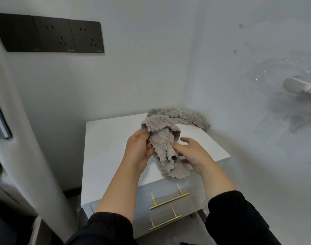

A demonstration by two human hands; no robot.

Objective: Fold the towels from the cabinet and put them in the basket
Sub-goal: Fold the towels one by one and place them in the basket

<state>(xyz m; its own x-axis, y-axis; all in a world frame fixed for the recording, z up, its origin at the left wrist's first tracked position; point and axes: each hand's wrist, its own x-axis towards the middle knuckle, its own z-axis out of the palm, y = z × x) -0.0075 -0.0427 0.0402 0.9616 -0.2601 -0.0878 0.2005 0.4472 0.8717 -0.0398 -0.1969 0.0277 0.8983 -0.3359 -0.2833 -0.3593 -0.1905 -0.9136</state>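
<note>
White cabinet (105, 147) — flat top. One grey towel (190, 117) lies bunched at 1 o'clock; the hem of a second towel (167, 167) rests at 5 o'clock.

You will find no lettering here that can be read. Each of the three black wall panels (50, 33) up on your left, one plain plate and two sockets, bears a small pale mark near its lower edge, but every one is too small and blurred to make out.
</note>
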